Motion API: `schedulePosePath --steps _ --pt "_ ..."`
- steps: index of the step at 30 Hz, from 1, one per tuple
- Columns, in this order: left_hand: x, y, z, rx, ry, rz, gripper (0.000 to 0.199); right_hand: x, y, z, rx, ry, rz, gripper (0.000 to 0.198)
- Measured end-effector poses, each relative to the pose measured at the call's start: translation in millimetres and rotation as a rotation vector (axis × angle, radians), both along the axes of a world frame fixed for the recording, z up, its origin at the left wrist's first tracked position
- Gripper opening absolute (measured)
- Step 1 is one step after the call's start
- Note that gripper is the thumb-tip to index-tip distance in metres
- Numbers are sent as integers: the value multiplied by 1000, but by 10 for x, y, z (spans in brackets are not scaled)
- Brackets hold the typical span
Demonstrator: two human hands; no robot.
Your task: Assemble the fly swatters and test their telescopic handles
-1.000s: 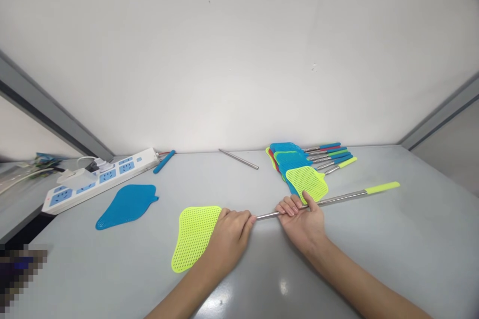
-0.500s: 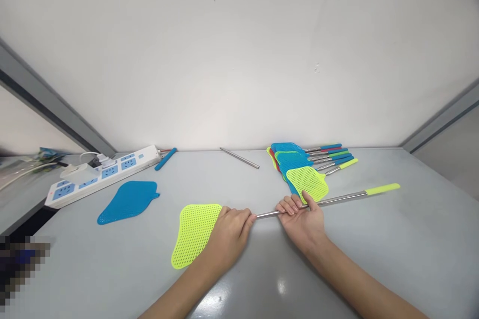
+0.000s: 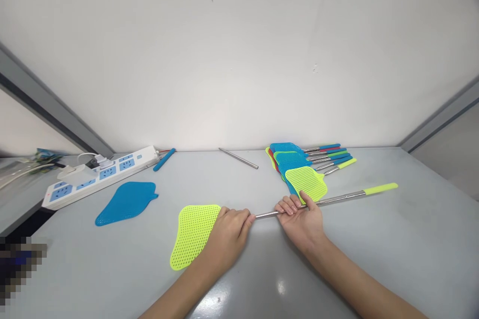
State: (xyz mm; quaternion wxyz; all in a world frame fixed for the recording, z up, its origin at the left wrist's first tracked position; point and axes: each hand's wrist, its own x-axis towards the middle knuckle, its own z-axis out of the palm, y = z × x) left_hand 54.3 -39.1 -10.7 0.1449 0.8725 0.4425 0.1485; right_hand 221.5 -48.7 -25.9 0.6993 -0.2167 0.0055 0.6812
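A fly swatter (image 3: 194,234) with a yellow-green perforated head, a metal telescopic rod and a yellow-green handle lies across both hands. My left hand (image 3: 232,232) is closed where the head meets the rod, hiding that joint. Farther right, my right hand (image 3: 301,217) is turned palm up with its fingers curled over the extended rod and its thumb raised along it. The handle (image 3: 380,189) sticks out to the right. Just beyond my right hand lies a pile of blue, red and yellow-green fly swatters (image 3: 305,183).
A loose blue swatter head (image 3: 127,202) lies at the left, near a white power strip (image 3: 101,177) with plugs in it. A blue handle (image 3: 164,159) rests by the strip's end. A bare metal rod (image 3: 238,158) lies near the back wall (image 3: 224,60).
The view has shifted very slightly. Both hands keep their hold on the swatter, with no clear movement along the rod.
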Motion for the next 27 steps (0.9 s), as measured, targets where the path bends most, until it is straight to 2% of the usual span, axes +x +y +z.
schedulePosePath --steps 17,27 --pt "12 -19 -7 -18 -14 -18 34 22 -14 25 -38 28 -20 36" --pt "6 -17 0 -24 -31 -10 33 18 10 33 -5 11 -2 33"
